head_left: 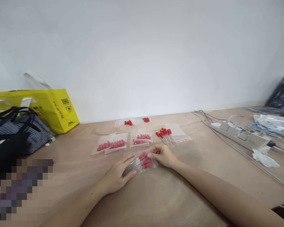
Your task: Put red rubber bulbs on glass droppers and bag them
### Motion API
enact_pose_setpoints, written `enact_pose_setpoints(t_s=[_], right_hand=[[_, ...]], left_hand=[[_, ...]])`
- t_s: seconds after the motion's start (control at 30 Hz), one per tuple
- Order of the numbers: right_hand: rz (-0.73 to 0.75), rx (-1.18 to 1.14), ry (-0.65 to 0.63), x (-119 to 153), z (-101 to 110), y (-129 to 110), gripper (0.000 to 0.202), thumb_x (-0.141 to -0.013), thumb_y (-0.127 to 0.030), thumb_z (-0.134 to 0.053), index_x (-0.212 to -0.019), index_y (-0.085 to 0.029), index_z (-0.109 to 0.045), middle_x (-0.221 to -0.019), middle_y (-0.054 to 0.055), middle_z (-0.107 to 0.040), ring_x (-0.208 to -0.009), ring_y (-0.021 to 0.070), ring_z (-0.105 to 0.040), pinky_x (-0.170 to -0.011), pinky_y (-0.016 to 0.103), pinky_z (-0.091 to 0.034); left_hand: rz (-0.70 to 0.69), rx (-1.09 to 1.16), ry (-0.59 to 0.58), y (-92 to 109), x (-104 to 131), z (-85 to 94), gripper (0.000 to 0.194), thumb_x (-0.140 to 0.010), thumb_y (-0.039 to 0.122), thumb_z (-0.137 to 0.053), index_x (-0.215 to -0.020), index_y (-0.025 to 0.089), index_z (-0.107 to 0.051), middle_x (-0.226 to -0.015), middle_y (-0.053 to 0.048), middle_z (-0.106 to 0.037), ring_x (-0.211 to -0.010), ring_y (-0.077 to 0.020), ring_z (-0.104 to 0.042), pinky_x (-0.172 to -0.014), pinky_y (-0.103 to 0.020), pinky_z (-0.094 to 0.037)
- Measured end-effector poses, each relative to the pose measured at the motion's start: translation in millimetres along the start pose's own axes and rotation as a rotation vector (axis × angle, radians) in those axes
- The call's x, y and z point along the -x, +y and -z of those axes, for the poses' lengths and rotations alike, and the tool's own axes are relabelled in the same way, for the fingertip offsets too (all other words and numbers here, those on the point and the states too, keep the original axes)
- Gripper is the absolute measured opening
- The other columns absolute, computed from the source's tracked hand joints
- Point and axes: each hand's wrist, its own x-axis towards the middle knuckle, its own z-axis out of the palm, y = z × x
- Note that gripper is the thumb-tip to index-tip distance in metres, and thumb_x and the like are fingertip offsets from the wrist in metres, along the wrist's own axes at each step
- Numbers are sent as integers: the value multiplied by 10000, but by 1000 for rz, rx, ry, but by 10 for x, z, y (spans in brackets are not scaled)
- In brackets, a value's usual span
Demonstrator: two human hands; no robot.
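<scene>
A clear zip-lock bag (138,168) lies on the table in front of me, holding several thin sticks with red tips (146,160). My left hand (120,173) grips the bag's left end, thumb and fingers along its two edges. At the opposite end, my right hand (164,155) pinches the zip edge near the red tips. Just beyond my right hand is a fanned bunch of loose red-tipped sticks (166,135), partly beside a flat clear bag (178,133). Filled bags (118,144) lie to the left, with another filled pair (142,138) at the middle.
Against the wall, more red-tipped pieces (128,122) lie on clear plastic. A yellow bag (59,110) and a striped bag (41,135) stand at left. On the right are a power strip (241,135), trailing cables (236,148), a crumpled tissue (265,158) and plastic packets (274,124).
</scene>
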Motion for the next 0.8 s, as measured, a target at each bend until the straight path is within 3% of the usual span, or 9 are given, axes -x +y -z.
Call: enact_pose_setpoints(t_s=[0.17,0.33,0.4,0.57,0.63,0.7,0.8], right_hand=[[-43,-184,-216,-19,44,31,317,-596,-412,-660,-756,-139,-649,-745,32,-669,-702,142,-604,-681,272,-462],[-121,-137,-120,-58,-40,74,261,-551,-373,-701,-679,-152,-648,-653,6,-657,-612,131,-590,-596,250,-458],[-85,-60,-100,-47,-77,73,206,-596,-358,-677,-690,-175,-659,-675,-1,-662,-636,134,-591,-603,247,-454],[95,23,-262,-22,13,0,215,-706,-364,-574,-769,-182,-667,-765,4,-673,-708,143,-592,-638,247,-456],[74,168,-176,-66,136,-37,226,-731,-349,-542,-764,-154,-652,-739,19,-667,-660,135,-587,-604,234,-451],[-5,463,11,-151,266,-67,194,-754,-304,-512,-766,-152,-632,-741,25,-656,-652,126,-582,-598,220,-440],[-82,781,180,-333,371,-88,162,-775,-200,-464,-841,-162,-608,-899,54,-632,-843,151,-574,-726,240,-419]], left_hand=[[10,43,-27,-72,-1,75,440,-851,391,-373,-1261,231,-389,-1310,-34,-417,-1197,-204,-380,-992,-382,-317],[-11,8,-49,-73,3,83,482,-811,412,-450,-1260,248,-392,-1327,-33,-391,-1208,-221,-362,-995,-399,-307],[-1,3,-44,-64,7,70,507,-802,418,-462,-1270,241,-379,-1334,-39,-380,-1211,-227,-356,-995,-406,-306],[-8,30,-11,-67,15,55,505,-796,418,-476,-1269,273,-375,-1326,-21,-393,-1199,-232,-374,-988,-411,-318],[-16,24,-6,-59,12,45,498,-799,413,-470,-1267,269,-378,-1323,-23,-398,-1198,-231,-374,-989,-410,-317],[5,3,-1,-32,5,25,503,-805,411,-455,-1272,243,-374,-1326,-43,-394,-1202,-231,-368,-993,-409,-312],[59,-23,17,19,-8,-23,515,-821,426,-415,-1285,213,-353,-1350,-70,-351,-1218,-238,-341,-996,-416,-306]])
